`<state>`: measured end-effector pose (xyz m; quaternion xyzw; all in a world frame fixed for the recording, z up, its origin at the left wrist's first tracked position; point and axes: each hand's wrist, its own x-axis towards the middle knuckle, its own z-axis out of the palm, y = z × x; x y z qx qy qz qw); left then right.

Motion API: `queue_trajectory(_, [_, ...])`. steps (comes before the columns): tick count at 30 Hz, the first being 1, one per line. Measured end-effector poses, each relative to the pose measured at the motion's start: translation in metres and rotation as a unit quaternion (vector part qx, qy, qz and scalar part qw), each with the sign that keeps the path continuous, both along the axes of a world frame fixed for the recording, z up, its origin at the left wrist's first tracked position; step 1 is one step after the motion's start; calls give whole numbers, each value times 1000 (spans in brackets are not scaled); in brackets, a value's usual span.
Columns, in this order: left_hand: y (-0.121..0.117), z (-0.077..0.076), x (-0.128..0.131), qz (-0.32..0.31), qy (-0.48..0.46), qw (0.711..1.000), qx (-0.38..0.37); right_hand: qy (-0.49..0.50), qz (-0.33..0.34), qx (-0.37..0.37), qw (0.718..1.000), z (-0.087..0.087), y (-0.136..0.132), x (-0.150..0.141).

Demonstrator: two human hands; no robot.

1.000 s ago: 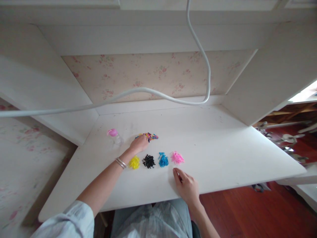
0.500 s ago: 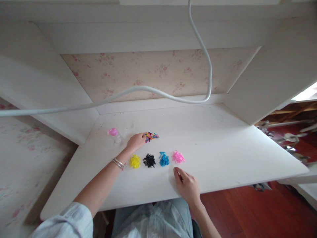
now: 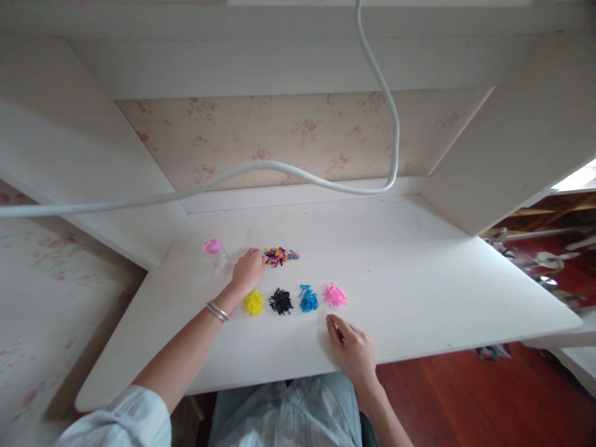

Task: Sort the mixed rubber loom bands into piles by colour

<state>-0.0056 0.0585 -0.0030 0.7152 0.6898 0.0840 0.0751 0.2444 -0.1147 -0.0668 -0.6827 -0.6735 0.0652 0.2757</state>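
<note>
My left hand (image 3: 249, 270) is at the left end of a pile of mixed-colour small rubber bands (image 3: 282, 256), its fingers bent together and the tips touching the pile's edge. Whatever those fingertips may hold is hidden. Nearer me lie separate piles of yellow bands (image 3: 253, 303), black bands (image 3: 281, 302), blue bands (image 3: 308, 299) and pink bands (image 3: 335, 295), in a row. Just below the pink pile my right hand (image 3: 351, 347) rests on the table, closed, thumb and forefinger pressed together. I cannot make out anything between them.
A small clear container (image 3: 222, 257) with a pink top (image 3: 213, 247) stands to the left of my left hand. A white cable (image 3: 270, 166) hangs across the view above the white table (image 3: 419, 279). White panels bound the table at the back and sides.
My left hand has shifted left along the mixed pile, uncovering more of its left end. My right hand and the four single-colour piles look unchanged.
</note>
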Motion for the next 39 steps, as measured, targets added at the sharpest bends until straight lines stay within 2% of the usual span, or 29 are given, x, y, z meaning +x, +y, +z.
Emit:
queue_trajectory(11, [-3,3,-9,-2,-45,996,74,-4,5,16,1000,-1,0,0])
queue_trajectory(16, [-11,10,-10,0,-66,992,108,2,6,11,1000,-2,0,0])
queue_trajectory(20, [-28,21,-22,4,-96,984,148,1,5,11,1000,-3,0,0])
queue_trajectory(24, [-59,26,-47,21,-130,977,170,-4,4,1,1000,-2,0,0])
queue_trajectory(27, [-88,17,-70,73,-141,974,162,-9,3,2,1000,-1,-1,0])
queue_trajectory(32, [-126,-8,-98,137,-161,970,115,-17,11,-3,1000,0,0,0])
queue_trajectory(35, [-135,-18,-102,156,-175,968,94,-30,14,-15,999,1,0,1])
queue_trajectory(39, [-135,-25,-99,146,-187,968,85,-40,15,-18,999,1,-1,1])
